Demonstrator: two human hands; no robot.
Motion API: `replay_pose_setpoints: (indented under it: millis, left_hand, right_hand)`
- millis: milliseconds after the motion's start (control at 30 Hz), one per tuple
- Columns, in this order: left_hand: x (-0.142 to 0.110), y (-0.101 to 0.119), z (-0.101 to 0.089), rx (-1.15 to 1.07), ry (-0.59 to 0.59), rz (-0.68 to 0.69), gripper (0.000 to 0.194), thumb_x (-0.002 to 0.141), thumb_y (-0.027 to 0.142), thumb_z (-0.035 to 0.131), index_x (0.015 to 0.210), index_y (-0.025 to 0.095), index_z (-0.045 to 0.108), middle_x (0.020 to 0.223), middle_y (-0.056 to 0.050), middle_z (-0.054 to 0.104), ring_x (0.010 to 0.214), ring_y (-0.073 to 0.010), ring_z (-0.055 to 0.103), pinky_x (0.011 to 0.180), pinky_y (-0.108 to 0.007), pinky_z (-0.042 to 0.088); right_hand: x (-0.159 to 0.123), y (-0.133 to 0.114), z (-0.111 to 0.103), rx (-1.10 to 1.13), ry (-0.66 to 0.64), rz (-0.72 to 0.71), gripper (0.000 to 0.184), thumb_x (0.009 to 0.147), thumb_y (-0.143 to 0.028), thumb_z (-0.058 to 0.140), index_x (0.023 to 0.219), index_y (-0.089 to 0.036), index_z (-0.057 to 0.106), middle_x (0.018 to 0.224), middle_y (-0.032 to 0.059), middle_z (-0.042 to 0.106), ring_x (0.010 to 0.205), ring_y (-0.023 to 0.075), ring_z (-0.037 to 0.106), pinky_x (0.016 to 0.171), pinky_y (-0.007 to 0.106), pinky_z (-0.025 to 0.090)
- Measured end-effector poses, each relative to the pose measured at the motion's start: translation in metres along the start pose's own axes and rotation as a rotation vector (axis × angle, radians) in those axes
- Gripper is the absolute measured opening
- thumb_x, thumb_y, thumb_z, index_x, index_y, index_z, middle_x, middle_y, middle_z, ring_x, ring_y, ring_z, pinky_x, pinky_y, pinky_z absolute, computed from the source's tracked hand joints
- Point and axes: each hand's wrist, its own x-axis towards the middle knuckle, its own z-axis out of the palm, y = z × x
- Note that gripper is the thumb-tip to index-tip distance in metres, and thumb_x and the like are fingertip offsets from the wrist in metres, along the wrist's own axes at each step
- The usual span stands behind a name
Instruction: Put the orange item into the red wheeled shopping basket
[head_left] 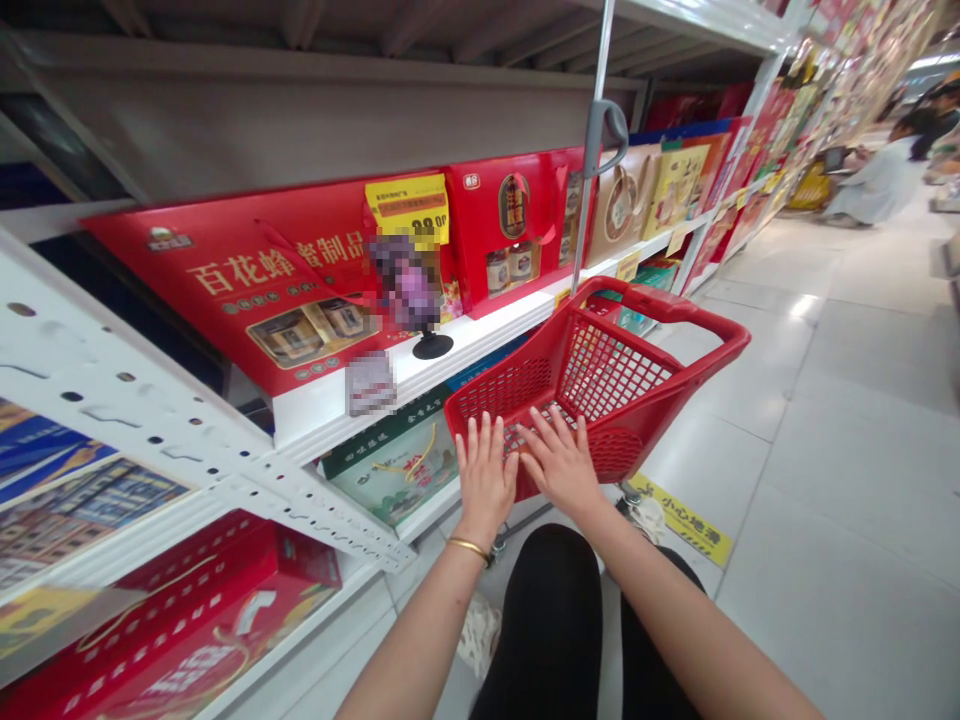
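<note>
Where the hands sit: left hand (486,478) and right hand (559,465) side by side at the near end of a red shopping basket (616,372), just apart.
Fingers (474,445): spread wide on both hands, palms down, laid flat against the basket; no pinch on anything.
Basket: red mesh, directly under and ahead of the fingers, with its handle (675,312) at the far side and small wheels (626,495) below.
Left wrist, just behind the fingers: gold bangle (469,547).
Left of the fingers: white metal shelf (480,350) carrying red gift boxes (292,290); yellow price tag (407,208) and a blurred item on a black stand (411,285) above them.
Below the shelf, just left of the fingers: green box (390,465).
Below the fingers: knees in black trousers (547,625).
Right of the fingers: yellow floor sticker (679,520) on pale tiles (825,520).
Well ahead, far right: another person in white (877,180), low beside the shelves.
</note>
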Motion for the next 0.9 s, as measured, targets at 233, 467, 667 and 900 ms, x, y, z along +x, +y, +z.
replay_pose_setpoints:
  millis: [233,467,667,900]
  left_hand:
    - [0.002,0.005,-0.002,0.011,0.001,-0.027,0.059,0.113,0.036,0.039,0.17,0.018,0.035,0.179,-0.012,0.026,0.169,-0.0321,0.012,0.136,-0.064,0.017]
    - [0.002,0.004,0.002,0.007,0.034,-0.031,0.065,0.111,0.036,0.045,0.172,0.02,0.031,0.179,-0.011,0.025,0.168,-0.0331,0.013,0.135,-0.065,0.021]
    - [0.002,0.006,-0.002,0.027,0.037,-0.03,0.064,0.111,0.036,0.045,0.172,0.02,0.032,0.179,-0.012,0.026,0.169,-0.0334,0.013,0.135,-0.065,0.02]
    - [0.002,0.007,-0.001,0.037,0.042,-0.044,0.061,0.111,0.035,0.046,0.168,0.017,0.038,0.178,-0.013,0.028,0.169,-0.0334,0.013,0.135,-0.064,0.021]
  right_hand:
    - [0.011,0.078,-0.021,-0.19,0.183,0.346,0.044,0.109,-0.042,0.049,0.143,-0.025,0.07,0.172,0.0091,0.044,0.166,0.0387,0.019,0.13,0.076,0.004]
    - [0.006,-0.011,0.001,-0.002,0.011,0.138,0.042,0.108,-0.038,0.051,0.147,-0.035,0.067,0.171,0.0014,0.046,0.166,0.0332,0.022,0.133,0.069,0.005]
    - [0.003,0.021,-0.011,-0.039,0.076,0.198,0.043,0.11,-0.043,0.05,0.149,-0.032,0.065,0.168,0.0042,0.05,0.163,0.0326,0.031,0.132,0.07,-0.001]
    - [0.015,0.05,-0.016,-0.136,0.173,0.345,0.043,0.11,-0.037,0.046,0.141,-0.025,0.071,0.168,0.0076,0.05,0.165,0.0396,0.022,0.129,0.077,0.006]
